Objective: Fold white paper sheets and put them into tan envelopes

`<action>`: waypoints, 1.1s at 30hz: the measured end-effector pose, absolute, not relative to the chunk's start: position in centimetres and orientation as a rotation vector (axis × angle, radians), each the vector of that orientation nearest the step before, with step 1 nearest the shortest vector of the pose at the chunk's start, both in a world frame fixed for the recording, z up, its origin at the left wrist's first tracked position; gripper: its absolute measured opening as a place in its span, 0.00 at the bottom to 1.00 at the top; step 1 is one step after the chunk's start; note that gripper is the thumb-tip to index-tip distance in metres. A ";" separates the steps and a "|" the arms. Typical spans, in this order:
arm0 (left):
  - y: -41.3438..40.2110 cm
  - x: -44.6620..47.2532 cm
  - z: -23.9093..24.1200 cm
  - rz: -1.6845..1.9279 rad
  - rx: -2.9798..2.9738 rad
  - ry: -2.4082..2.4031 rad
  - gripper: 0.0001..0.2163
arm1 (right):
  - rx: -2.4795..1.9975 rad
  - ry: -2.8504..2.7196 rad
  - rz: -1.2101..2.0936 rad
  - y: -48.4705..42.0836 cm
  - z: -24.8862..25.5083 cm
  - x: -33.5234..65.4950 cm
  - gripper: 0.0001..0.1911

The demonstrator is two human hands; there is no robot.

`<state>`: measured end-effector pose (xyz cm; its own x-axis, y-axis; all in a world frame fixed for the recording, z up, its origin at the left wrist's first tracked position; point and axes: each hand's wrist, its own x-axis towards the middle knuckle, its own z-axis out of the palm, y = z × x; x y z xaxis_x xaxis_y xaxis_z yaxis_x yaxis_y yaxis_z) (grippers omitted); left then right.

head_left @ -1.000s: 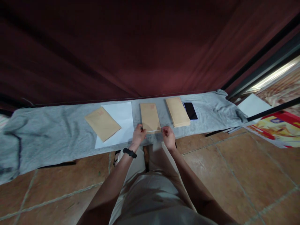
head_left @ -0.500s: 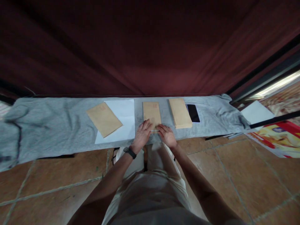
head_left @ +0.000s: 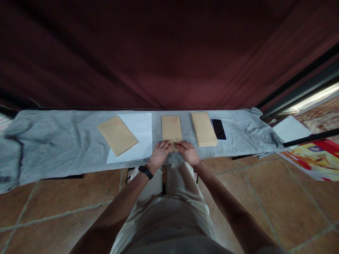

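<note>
A brown paper envelope (head_left: 171,127) lies lengthwise in front of me on the grey cloth, with a faint red stamp box at its far end. Both hands are at its near end. My left hand (head_left: 160,154) has its fingers closed on the left near corner. From the other side, my right hand (head_left: 189,154) pinches the right near corner, its fingertips close to those of the left. The fingers partly hide the near edge of the envelope, where the flap seems to be folded.
Left of me, another brown envelope (head_left: 118,135) rests aslant on white paper sheets (head_left: 144,141). To the right are a stack of envelopes (head_left: 203,129) and a phone (head_left: 218,129). Grey cloth (head_left: 69,141) covers the narrow table; a dark red curtain (head_left: 169,70) hangs behind.
The left fingers have drawn down from the envelope's face toward its near edge. A pale strip at that edge no longer shows. The right hand has hardly moved.
</note>
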<state>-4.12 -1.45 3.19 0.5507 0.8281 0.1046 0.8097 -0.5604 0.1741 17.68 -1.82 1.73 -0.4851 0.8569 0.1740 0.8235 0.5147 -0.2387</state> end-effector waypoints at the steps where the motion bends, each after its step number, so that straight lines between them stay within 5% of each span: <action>1: -1.5 -4.1 3.1 0.276 2.675 1.415 0.18 | -1.404 -2.481 0.187 -1.8 1.6 17.7 0.18; 13: -1.0 -3.4 3.1 0.365 2.563 1.475 0.14 | -1.259 -2.326 0.261 -2.9 -0.1 16.3 0.21; 23: 3.5 3.3 2.7 0.365 2.521 1.454 0.30 | -1.261 -2.273 0.193 -3.2 -0.5 16.0 0.16; 33: 5.8 0.5 0.4 0.441 2.534 1.593 0.30 | -1.284 -2.279 0.207 -3.2 -0.2 15.6 0.22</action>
<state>0.48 5.77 0.43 0.4052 0.8959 0.1821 0.8621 -0.4407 0.2501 15.63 -3.20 -0.21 -0.4217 0.8334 0.3572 0.7552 0.5409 -0.3703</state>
